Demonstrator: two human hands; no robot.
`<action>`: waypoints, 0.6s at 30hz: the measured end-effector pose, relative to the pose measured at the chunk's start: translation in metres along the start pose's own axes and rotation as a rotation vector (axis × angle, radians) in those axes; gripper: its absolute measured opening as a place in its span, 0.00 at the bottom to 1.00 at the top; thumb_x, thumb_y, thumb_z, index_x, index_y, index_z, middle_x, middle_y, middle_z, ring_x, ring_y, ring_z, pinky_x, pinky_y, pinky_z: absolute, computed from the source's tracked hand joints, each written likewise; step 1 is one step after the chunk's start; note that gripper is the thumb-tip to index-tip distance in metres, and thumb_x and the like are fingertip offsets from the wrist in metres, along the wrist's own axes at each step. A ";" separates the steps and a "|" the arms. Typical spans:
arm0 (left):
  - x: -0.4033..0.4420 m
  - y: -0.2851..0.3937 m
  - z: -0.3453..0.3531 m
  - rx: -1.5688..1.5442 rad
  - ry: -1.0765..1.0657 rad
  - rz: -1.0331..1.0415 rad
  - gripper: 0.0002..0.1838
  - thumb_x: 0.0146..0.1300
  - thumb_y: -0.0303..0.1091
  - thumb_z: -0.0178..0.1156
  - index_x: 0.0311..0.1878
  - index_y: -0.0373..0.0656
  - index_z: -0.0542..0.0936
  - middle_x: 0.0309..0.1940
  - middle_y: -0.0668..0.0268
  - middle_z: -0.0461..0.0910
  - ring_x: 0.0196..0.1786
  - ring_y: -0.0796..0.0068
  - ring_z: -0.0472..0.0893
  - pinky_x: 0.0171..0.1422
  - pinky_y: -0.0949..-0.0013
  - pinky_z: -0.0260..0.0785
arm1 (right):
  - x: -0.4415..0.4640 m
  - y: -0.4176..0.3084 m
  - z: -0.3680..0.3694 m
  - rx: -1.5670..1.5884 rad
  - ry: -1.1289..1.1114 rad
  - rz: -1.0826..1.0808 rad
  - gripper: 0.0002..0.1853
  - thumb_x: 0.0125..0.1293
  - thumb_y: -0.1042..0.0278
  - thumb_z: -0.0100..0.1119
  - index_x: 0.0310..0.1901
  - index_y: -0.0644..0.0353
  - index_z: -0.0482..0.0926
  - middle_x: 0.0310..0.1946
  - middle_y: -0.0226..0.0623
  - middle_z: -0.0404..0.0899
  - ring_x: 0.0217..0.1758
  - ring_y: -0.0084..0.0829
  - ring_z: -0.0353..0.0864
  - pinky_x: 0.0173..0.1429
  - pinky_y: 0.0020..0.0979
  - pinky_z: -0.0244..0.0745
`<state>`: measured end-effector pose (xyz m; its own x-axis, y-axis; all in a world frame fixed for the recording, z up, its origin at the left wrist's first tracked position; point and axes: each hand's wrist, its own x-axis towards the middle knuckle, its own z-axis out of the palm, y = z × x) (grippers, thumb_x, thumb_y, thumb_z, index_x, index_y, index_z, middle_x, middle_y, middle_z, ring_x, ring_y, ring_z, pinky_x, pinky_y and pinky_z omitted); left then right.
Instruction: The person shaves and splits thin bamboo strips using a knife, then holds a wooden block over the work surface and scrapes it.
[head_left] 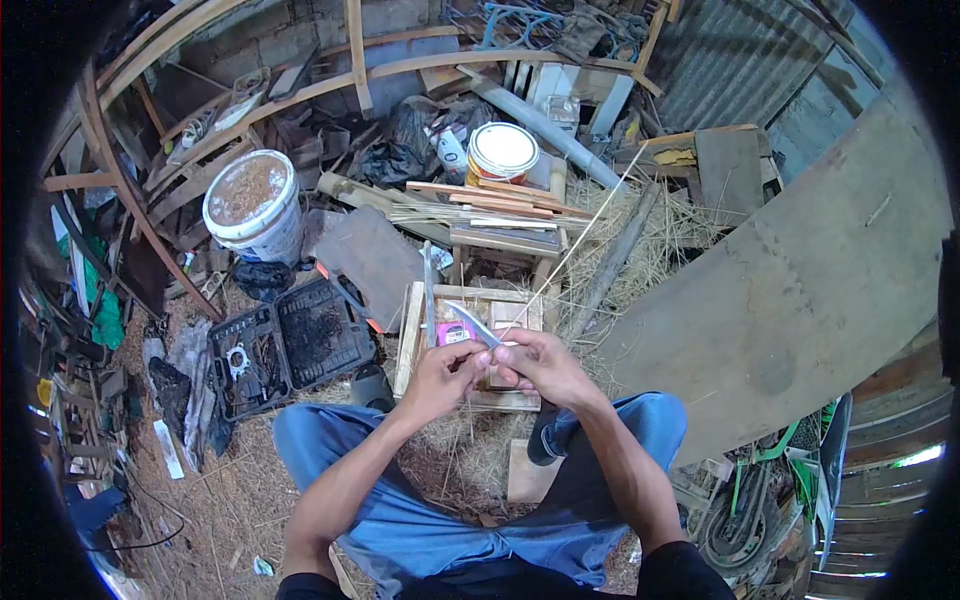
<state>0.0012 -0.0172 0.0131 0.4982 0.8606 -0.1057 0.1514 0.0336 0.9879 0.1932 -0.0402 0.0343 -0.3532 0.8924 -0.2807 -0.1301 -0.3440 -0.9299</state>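
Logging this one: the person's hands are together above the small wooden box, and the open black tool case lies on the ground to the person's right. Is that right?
Not quite: the head view shows the open black tool case on the ground to the person's left. The left hand and right hand are together above the small wooden box.

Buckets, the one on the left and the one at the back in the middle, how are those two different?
The left bucket looks bigger in this view; the back bucket looks smaller. Brown debris covers the left bucket's top, while the back bucket's top is bright white. The left bucket's side is whitish, whereas the back bucket's shows orange and yellow. Both are round with a pale rim.
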 end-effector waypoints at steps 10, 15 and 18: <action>-0.009 -0.002 -0.013 -0.486 -0.300 -0.178 0.12 0.70 0.38 0.53 0.41 0.37 0.77 0.22 0.76 0.65 0.24 0.87 0.62 0.27 0.81 0.54 | -0.003 -0.017 -0.040 -0.013 0.172 0.048 0.18 0.68 0.55 0.56 0.50 0.60 0.78 0.19 0.18 0.64 0.17 0.11 0.57 0.20 0.16 0.51; -0.010 -0.010 -0.016 -0.381 -0.249 -0.188 0.12 0.70 0.38 0.52 0.41 0.37 0.77 0.22 0.76 0.65 0.23 0.88 0.61 0.26 0.80 0.53 | -0.012 -0.030 -0.041 0.049 0.201 -0.146 0.19 0.72 0.55 0.49 0.57 0.58 0.73 0.18 0.19 0.61 0.18 0.13 0.58 0.21 0.17 0.55; -0.009 -0.007 -0.003 -0.136 -0.104 -0.012 0.11 0.71 0.35 0.51 0.41 0.38 0.77 0.21 0.76 0.66 0.23 0.88 0.62 0.26 0.79 0.54 | -0.007 -0.004 0.002 0.125 -0.032 -0.008 0.16 0.73 0.62 0.47 0.58 0.58 0.70 0.21 0.23 0.64 0.19 0.14 0.60 0.21 0.17 0.54</action>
<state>-0.0068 -0.0239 0.0072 0.5838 0.8028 -0.1215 0.0443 0.1179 0.9920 0.1947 -0.0452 0.0403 -0.3808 0.8862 -0.2641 -0.2471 -0.3727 -0.8944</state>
